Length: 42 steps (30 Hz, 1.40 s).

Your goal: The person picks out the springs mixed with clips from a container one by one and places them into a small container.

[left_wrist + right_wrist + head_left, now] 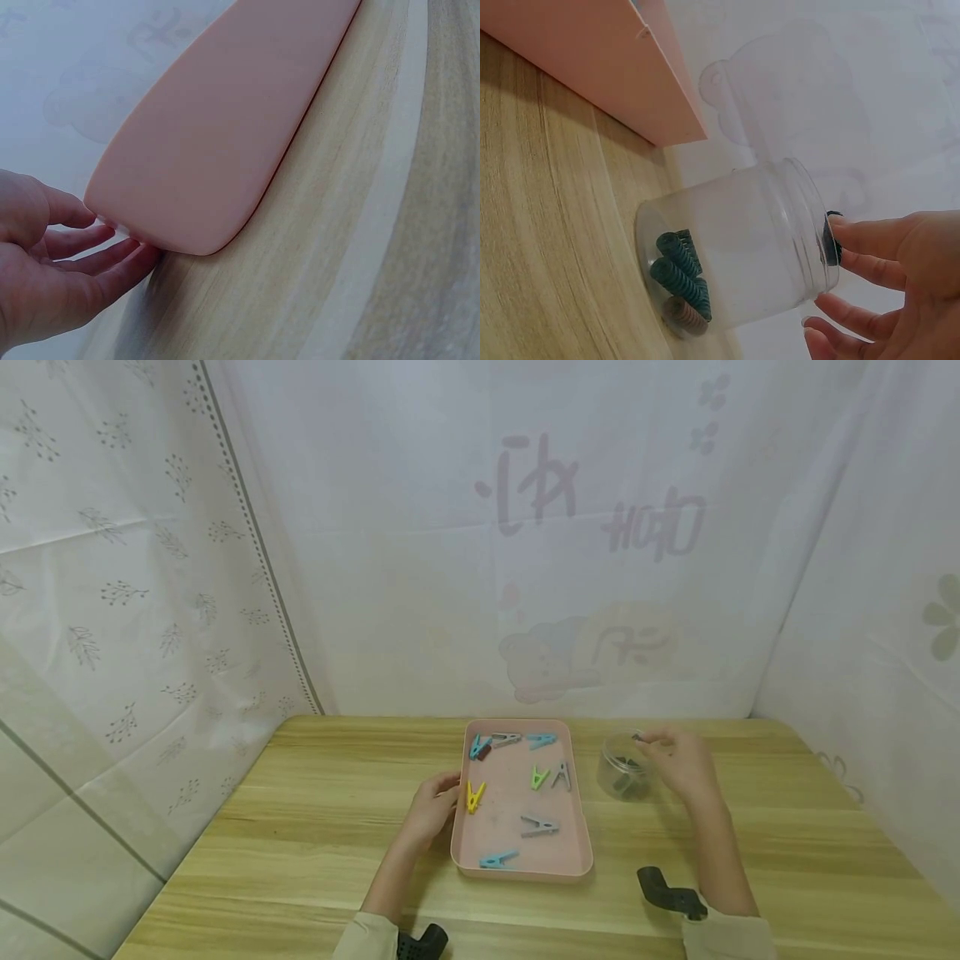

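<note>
My right hand (681,762) pinches a dark spring (832,238) between thumb and fingers, right at the mouth of a clear plastic jar (613,768). Inside the jar lie several dark green springs (676,277) and a brownish one (685,315). My left hand (433,806) rests its fingertips against the outer left wall of the pink tray (502,837). In the tray are several clothespins, among them a yellow clothespin (475,797), a green clothespin (538,777) and a grey clothespin (540,826). A dark red spring (484,752) lies by a blue clothespin (477,745).
Tray and jar stand side by side on a wooden table (300,827), the jar to the tray's right. Pale printed curtains (405,568) hang behind the table and on both sides. Black devices (667,893) are strapped to both wrists.
</note>
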### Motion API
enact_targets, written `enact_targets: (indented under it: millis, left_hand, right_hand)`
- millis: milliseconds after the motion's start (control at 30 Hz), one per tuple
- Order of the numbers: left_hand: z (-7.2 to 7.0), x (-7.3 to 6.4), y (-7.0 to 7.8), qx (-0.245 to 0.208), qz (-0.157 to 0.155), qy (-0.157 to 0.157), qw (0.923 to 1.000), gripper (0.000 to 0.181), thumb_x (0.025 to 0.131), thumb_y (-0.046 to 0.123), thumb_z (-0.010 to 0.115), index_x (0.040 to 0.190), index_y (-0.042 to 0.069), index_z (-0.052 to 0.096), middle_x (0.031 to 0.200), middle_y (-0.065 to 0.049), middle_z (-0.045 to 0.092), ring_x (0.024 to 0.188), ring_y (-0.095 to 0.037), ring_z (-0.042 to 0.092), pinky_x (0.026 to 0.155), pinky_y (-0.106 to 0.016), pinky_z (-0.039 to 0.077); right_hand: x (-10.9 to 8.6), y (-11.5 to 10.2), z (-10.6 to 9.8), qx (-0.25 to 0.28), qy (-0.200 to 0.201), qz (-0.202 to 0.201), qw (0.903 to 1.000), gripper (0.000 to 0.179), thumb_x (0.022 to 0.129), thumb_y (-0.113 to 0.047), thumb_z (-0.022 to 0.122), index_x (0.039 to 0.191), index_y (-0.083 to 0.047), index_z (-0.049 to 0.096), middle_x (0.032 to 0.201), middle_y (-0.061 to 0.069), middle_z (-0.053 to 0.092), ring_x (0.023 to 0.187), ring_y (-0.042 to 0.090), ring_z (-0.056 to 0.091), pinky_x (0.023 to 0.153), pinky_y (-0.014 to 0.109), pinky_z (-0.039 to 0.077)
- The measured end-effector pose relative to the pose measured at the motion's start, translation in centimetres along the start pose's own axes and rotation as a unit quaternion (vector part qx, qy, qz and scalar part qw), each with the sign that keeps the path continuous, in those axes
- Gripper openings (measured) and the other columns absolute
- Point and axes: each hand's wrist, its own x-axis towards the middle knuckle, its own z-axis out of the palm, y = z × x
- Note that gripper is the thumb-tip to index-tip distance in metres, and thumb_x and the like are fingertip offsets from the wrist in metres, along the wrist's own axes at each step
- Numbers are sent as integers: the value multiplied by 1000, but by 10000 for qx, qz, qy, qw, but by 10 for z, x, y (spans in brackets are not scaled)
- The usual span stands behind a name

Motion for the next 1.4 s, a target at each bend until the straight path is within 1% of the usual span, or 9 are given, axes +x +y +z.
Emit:
enact_targets:
  millis: [200,300,433,567,767,1000,1167,1400]
  left_hand:
    - [0,0,0,-84,83,-56,9999,41,105,8,45,139,-16,46,136,-33,51,124,-44,56,100,-46,53]
    - [0,-1,1,-112,89,-58,9999,42,105,8,45,139,-16,46,136,-33,51,123,-44,57,98,-47,54]
    - [0,0,1,-157,105,-65,9998,42,105,8,45,139,-17,45,136,-33,51,121,-43,57,97,-47,54]
    - [0,0,0,-113,147,-53,9998,42,105,7,45,139,-17,45,135,-34,52,122,-46,57,98,-47,54]
    - [0,0,-1,-77,75,-23,9999,41,104,7,46,139,-16,47,135,-33,52,122,-44,57,98,-45,54]
    - [0,2,-1,-97,48,-51,9999,41,105,7,45,139,-15,47,135,-32,53,120,-42,59,94,-42,56]
    - [0,2,-2,-143,86,-40,9999,40,104,6,46,138,-16,47,135,-33,53,118,-41,60,96,-44,55]
    - [1,2,-2,-138,118,-19,9998,40,104,5,46,136,-17,48,134,-33,53,120,-42,58,101,-48,52]
  right_hand:
    - [2,3,2,7,-222,110,9997,46,103,-30,55,125,11,62,134,40,51,117,56,54,91,65,49]
    - [2,3,3,-9,-306,178,9994,48,103,-31,56,126,10,61,134,41,50,120,57,50,92,67,47]
    - [2,2,5,61,-306,218,9993,46,101,-30,58,124,9,63,135,37,52,123,56,48,94,66,46]
    - [2,3,7,83,-289,175,9994,44,101,-29,58,123,9,65,137,32,55,125,54,47,94,65,46]
    - [1,6,9,-79,-291,6,9995,47,103,-31,56,122,11,64,135,36,53,125,57,45,96,69,44]
    - [2,8,10,-130,-387,69,9991,51,104,-35,53,125,11,62,136,39,50,126,59,44,95,70,44]
    - [3,9,11,-174,-352,56,9992,52,103,-36,54,124,11,63,135,38,52,124,58,46,95,69,44]
    - [3,9,9,-62,-406,201,9990,49,103,-35,53,123,9,64,136,39,50,125,58,46,95,69,44]
